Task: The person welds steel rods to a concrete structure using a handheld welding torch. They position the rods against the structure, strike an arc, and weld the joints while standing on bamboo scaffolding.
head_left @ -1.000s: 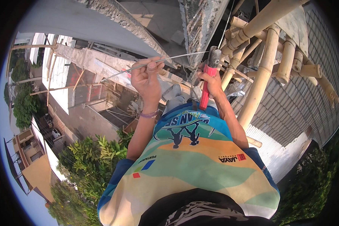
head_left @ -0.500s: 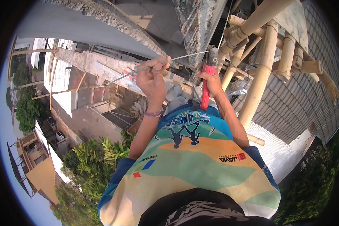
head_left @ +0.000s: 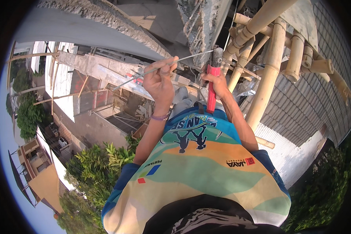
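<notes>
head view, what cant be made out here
In the head view:
Thin rod: part of its middle, covered by the left hand.
Red-handled tool: part of its grip, covered by the right hand.
Its dark head: too small to tell whether the rod touches it.
Large bamboo pole: upper end, cut off by the top edge.

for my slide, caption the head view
Left hand pinches a thin rod; right hand holds a red-handled tool near bamboo poles.

Rod (head_left: 195,55) lt grey; tool handle (head_left: 211,97) red; shirt (head_left: 199,171) grn/blue/orange wavy bands; wristband (head_left: 160,117) purple.
</notes>
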`<move>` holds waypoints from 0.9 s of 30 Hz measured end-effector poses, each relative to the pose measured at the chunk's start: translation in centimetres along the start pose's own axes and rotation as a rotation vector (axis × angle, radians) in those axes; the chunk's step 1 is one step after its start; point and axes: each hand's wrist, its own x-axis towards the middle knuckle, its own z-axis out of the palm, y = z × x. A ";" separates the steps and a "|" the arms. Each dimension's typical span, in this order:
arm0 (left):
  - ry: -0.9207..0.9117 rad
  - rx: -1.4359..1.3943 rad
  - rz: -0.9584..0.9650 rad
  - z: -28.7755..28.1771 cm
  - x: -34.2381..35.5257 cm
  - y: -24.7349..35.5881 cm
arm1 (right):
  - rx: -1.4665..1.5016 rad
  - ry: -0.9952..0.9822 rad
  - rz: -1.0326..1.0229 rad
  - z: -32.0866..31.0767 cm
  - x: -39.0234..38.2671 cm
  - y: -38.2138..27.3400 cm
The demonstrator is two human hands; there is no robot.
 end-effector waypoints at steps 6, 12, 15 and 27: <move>0.042 0.033 -0.031 -0.3 0.0 -0.6 | 0.069 -0.060 0.004 -0.3 -0.1 0.1; 0.057 0.039 -0.051 -0.5 -1.0 -0.8 | 0.061 -0.049 0.013 -0.9 0.2 0.4; 0.066 0.027 -0.034 -0.3 -1.0 -0.9 | 0.047 -0.066 0.011 -1.0 0.4 0.3; 0.006 0.050 -0.099 0.0 -1.9 -0.7 | 0.128 -0.099 0.059 -2.3 -0.1 1.5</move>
